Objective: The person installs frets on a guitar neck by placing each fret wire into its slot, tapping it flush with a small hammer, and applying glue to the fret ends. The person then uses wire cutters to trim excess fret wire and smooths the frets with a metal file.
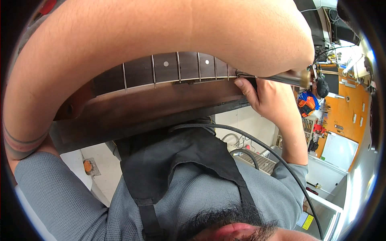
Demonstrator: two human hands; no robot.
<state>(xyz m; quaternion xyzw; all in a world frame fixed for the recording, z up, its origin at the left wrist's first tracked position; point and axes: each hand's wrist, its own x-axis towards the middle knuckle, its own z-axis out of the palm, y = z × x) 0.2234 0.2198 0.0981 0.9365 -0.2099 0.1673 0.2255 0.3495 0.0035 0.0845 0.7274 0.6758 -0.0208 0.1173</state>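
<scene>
Head view shows your right hand (pixel 270 98) clamped on the guitar neck (pixel 169 70), fretboard stretching leftward from that grip; your left hand is hidden behind your forearm (pixel 161 32).

Workshop background, around the rim

Orange pegboard wall (pixel 349 105) at three o'clock, white board (pixel 339 150) beneath it; another person (pixel 310 100) stands nearby; black cable (pixel 257 142) crosses centre.
</scene>
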